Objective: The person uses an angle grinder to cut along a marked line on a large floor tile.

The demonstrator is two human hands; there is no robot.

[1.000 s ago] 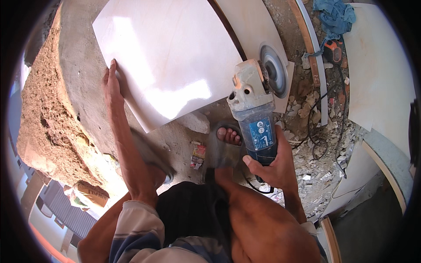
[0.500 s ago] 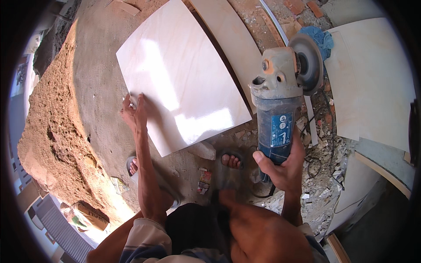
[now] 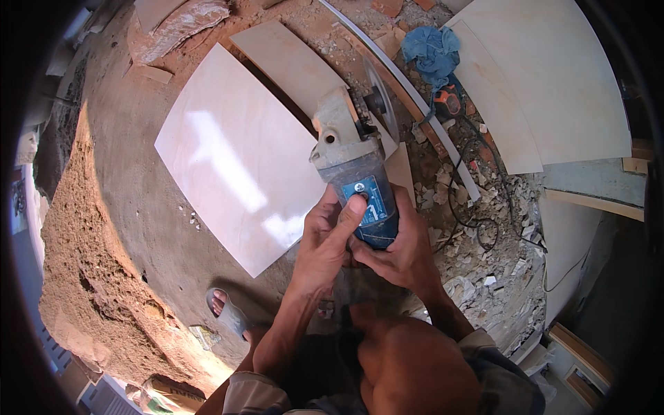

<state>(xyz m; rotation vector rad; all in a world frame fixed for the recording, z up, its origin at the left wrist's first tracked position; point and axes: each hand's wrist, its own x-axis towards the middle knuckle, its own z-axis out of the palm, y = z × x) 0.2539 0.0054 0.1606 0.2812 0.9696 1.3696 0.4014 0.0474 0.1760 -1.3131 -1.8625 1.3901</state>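
Both my hands are wrapped round a blue angle grinder (image 3: pixel 356 162) with a grey metal head. My left hand (image 3: pixel 321 242) grips the body from its left side, thumb lying over the blue label. From the right, my right hand (image 3: pixel 401 252) closes round the lower body. The grinder's thin cutting disc (image 3: pixel 382 104) stands edge-up on the right of the head. Beyond and left of the tool lies a glossy cream tile (image 3: pixel 238 159). A narrower cut tile piece (image 3: pixel 287 62) sits past its far right edge, partly behind the grinder.
A long white strip (image 3: pixel 415 90) lies along a wooden piece. Near it are a blue cloth (image 3: pixel 432 55) and an orange-black tape measure (image 3: pixel 448 102). More large tiles (image 3: pixel 546 76) rest at the right, above rubble (image 3: pixel 477 283) and a black cable (image 3: pixel 487 235). Sand (image 3: pixel 97 283) is heaped at left.
My left hand has left the tile's edge and taken hold of the grinder. The grinder has moved left, over the tile's right part, and the view has shifted.
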